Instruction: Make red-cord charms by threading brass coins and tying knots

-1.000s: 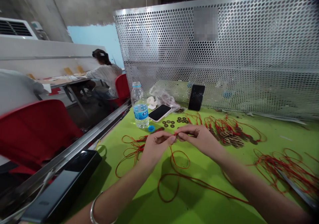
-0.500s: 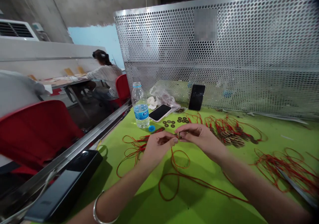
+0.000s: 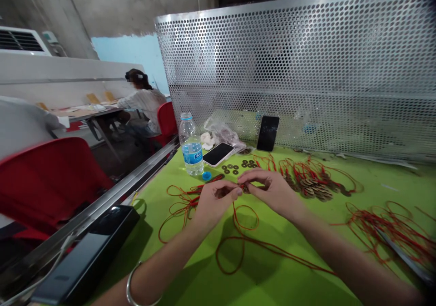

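My left hand (image 3: pixel 216 200) is pinched closed at the middle of the green table, with a long red cord (image 3: pixel 243 237) hanging from its fingertips in loops. My right hand (image 3: pixel 270 191) meets it fingertip to fingertip, its thumb and forefinger closed around a small coin with red cord at it, mostly hidden by the fingers. Behind the hands lie several loose brown coins with holes (image 3: pixel 230 169). Left of my left hand are red cords with tassels (image 3: pixel 185 201). A heap of coins on red cords (image 3: pixel 311 185) lies to the right.
A water bottle (image 3: pixel 191 149) stands uncapped by its blue cap (image 3: pixel 206 175). Two phones, one flat (image 3: pixel 219 154) and one upright (image 3: pixel 268 133), sit near the perforated metal screen (image 3: pixel 289 79). A dark box (image 3: pixel 88 256) is at left, tangled red cords (image 3: pixel 388 229) at right. A person (image 3: pixel 145 99) sits beyond.
The coin in my right fingertips has turned and now sits lower, more hidden, with red showing beside it. My right fingers have curled closer to my left hand.
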{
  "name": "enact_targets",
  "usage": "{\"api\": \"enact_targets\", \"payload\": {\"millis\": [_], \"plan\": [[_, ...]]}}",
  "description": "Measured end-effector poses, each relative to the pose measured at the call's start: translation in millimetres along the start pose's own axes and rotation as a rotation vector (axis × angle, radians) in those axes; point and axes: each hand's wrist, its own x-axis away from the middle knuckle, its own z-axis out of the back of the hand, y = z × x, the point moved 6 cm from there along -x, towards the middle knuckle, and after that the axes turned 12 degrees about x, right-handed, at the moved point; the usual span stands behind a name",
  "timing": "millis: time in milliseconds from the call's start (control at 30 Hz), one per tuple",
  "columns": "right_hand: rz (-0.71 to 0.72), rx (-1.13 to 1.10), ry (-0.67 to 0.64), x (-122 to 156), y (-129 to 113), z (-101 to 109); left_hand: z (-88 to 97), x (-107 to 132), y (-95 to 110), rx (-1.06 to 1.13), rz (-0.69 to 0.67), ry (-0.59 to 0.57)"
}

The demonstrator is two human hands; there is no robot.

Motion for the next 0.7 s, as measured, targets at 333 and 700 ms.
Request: {"api": "enact_targets", "payload": {"millis": [333, 700], "plan": [[-0.102, -0.058, 0.028, -0.9, 8.6, -3.8, 0.3, 2.7, -1.5, -0.145, -0.018, 0.002], [-0.112, -0.048, 0.006, 2.2, 3.7, -8.8, -2.9, 6.1, 6.1, -0.293, -0.059, 0.012]]}}
